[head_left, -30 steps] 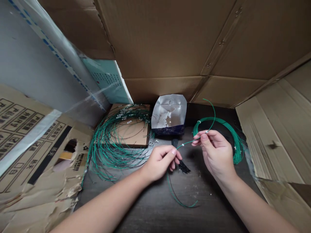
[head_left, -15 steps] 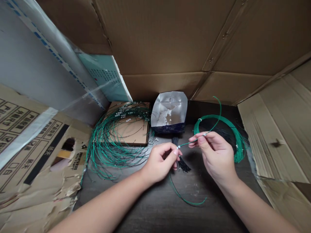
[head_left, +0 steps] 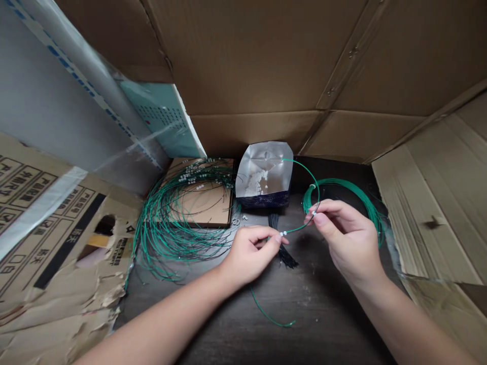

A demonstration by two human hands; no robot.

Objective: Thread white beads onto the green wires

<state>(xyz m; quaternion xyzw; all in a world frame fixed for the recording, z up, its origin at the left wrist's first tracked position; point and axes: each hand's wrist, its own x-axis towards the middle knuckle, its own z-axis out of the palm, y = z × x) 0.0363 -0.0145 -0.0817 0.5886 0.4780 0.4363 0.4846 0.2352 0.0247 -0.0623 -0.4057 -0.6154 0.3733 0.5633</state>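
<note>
My left hand pinches a green cord between thumb and forefinger, close to small white beads threaded on it. To the right, my right hand is closed on the same cord, with another white bead at its fingertips. From there the cord's free end arcs up and left, passing in front of the silver-lined bag. The other end hangs below my left hand and curves over the dark table. White beads lie inside the bag.
A tangle of green and black cords with white beads spreads over a flat brown box at left. A coil of green cord lies at right. Black cords lie below the bag. Cardboard walls surround the table.
The cord's free end has swung left, from pointing upright to arcing over the bag. The lower tail has shifted left. More beads now show at my left fingertips; my right hand moved slightly rightward.
</note>
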